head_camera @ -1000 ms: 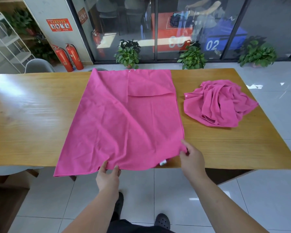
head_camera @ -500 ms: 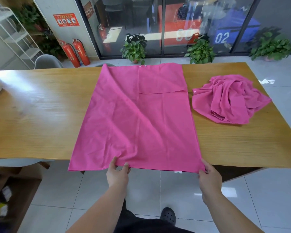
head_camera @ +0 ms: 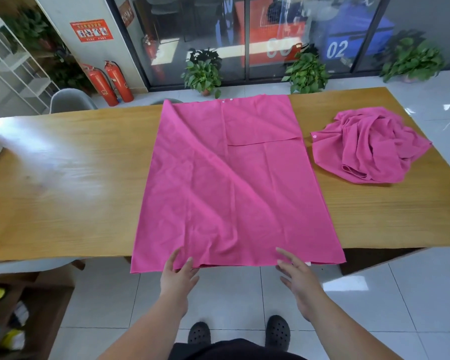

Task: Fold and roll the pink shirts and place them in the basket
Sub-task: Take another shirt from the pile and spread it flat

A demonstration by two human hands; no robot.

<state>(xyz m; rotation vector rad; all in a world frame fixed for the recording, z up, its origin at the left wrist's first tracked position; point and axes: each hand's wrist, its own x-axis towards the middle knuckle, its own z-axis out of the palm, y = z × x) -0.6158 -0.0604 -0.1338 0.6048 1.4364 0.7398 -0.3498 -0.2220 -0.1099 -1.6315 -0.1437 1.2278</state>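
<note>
Half a second ago the right hand [head_camera: 296, 279] pinched the near right corner of the flat pink shirt [head_camera: 231, 190]. Now it has let go and moved inward, fingers spread, thumb over the hem. The left hand [head_camera: 178, 276] stays at the hem, fingers straight on the cloth. The shirt lies as a tall, softly creased rectangle of matte fabric, its hem hanging over the near edge of the wooden table [head_camera: 63, 190]. The crumpled pink shirt [head_camera: 369, 146] sits well apart on the right.
</note>
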